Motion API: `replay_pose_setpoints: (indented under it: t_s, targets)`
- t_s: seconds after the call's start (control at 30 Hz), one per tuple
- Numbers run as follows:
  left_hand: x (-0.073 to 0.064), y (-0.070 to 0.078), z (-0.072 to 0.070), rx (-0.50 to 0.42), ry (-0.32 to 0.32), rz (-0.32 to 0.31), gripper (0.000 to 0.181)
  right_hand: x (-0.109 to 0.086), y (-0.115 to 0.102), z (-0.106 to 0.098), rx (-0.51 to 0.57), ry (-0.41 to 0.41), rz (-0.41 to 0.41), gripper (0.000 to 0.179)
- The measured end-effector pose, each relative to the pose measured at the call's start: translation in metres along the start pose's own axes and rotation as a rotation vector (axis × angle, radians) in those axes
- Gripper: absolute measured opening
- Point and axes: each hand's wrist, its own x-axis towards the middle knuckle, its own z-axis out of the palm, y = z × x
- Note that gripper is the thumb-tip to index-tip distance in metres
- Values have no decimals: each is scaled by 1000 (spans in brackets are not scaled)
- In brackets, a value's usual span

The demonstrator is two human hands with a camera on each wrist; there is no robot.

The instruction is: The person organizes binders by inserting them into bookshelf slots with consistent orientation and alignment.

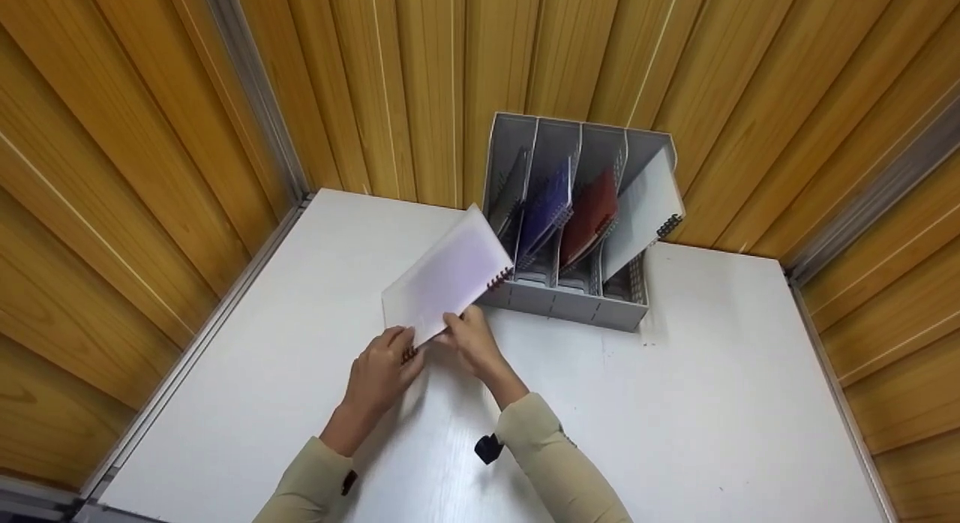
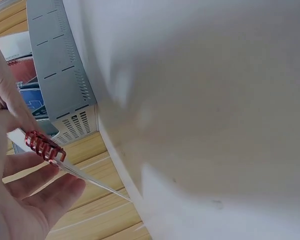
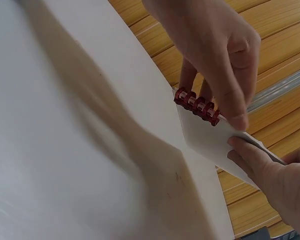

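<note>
Above the table, a spiral notebook [image 1: 448,275] with a pale, faintly purple face is held tilted in both hands. Its red ring binding [image 3: 196,106] shows along one edge. My left hand [image 1: 380,369] grips the near corner beside the rings, with fingers [image 2: 50,187] behind the notebook in the left wrist view. The right hand [image 1: 474,343] pinches the bound edge a little farther along, thumb on the pale face. Just beyond the notebook stands a grey file organizer [image 1: 577,307], its nearest corner partly covered by the notebook.
Upright in the organizer's compartments are a dark notebook [image 1: 510,196], a blue notebook [image 1: 547,208], a red notebook [image 1: 591,217] and a white notebook [image 1: 641,211] leaning outward. Wood-patterned walls [image 1: 420,80] border the white table [image 1: 720,373] behind and at both sides.
</note>
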Motion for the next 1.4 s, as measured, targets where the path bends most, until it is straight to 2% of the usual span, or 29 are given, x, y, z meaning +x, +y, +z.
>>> replay_pose_setpoints:
  t_s: [0.13, 0.27, 0.5, 0.77, 0.9, 1.03, 1.13, 1.37, 1.4]
  targets:
    - [3, 0, -1, -14, 6, -52, 25, -4, -7, -7, -80, 13, -14, 41]
    - [10, -4, 2, -32, -9, -112, 25, -10, -16, -18, -212, 61, -27, 39]
    - [26, -9, 13, -83, -21, -184, 25, -23, -32, -41, -298, 120, -59, 39]
    - [49, -3, 37, -153, -68, -260, 27, -38, -49, -71, -328, 207, -88, 38]
    - [64, 5, 52, -197, -130, -307, 30, -47, -56, -82, -331, 225, -84, 38]
    - [81, 15, 65, -289, -211, -393, 34, -61, -64, -92, -325, 232, -85, 40]
    - [95, 21, 73, -344, -249, -433, 37, -70, -70, -98, -311, 256, -83, 40]
    - [116, 26, 95, -342, -230, -424, 34, -86, -81, -108, -167, 252, -110, 43]
    - [118, 27, 98, -345, -231, -425, 33, -88, -83, -110, -166, 270, -106, 42]
